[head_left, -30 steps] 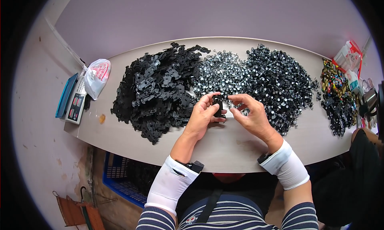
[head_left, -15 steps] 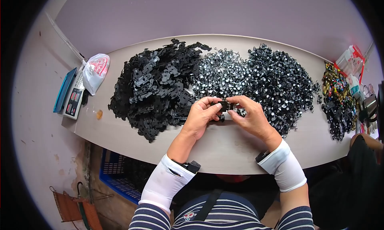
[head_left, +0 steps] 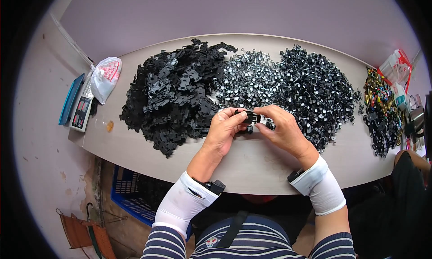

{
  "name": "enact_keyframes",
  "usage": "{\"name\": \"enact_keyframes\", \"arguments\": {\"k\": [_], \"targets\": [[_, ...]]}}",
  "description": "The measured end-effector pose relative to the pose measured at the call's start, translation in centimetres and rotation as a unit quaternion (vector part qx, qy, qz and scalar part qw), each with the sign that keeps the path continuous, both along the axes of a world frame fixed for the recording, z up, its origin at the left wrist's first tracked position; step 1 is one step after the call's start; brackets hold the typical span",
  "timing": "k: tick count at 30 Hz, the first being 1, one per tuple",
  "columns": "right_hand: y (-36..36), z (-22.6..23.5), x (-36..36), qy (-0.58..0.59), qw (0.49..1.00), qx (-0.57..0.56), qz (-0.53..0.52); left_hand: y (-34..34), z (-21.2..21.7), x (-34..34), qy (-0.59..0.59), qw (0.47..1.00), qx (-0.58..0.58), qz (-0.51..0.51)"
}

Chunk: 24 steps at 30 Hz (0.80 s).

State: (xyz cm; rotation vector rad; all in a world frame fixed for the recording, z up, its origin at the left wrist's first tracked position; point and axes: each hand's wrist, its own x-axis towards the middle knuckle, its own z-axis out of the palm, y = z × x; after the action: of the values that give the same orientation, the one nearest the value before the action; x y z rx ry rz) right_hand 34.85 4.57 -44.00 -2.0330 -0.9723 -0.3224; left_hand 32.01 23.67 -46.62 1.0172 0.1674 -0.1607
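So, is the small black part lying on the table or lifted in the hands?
Lifted. Left hand and right hand pinch the small black part between fingertips, above the table, in front of the piles.

A small black plastic part is sitting pinched between the fingertips of the left hand and the right hand. It is lying roughly level, hovering just above the table's near middle.
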Motion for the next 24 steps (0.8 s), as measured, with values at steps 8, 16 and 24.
{"name": "enact_keyframes", "arguments": {"k": [8, 16, 24], "targets": [[0.22, -0.24, -0.02, 0.080, 0.996, 0.028, -0.012, -0.28, -0.35, -0.09, -0.024, 1.000, -0.016, 0.010], [0.32, -0.03, -0.11, 0.099, 0.993, 0.063, 0.000, -0.32, 0.48, -0.37, -0.036, 0.997, -0.074, 0.006], [0.08, 0.17, -0.20, 0.011, 0.999, 0.036, -0.014, -0.66, 0.36, -0.21, -0.056, 0.998, -0.024, 0.007]]}}
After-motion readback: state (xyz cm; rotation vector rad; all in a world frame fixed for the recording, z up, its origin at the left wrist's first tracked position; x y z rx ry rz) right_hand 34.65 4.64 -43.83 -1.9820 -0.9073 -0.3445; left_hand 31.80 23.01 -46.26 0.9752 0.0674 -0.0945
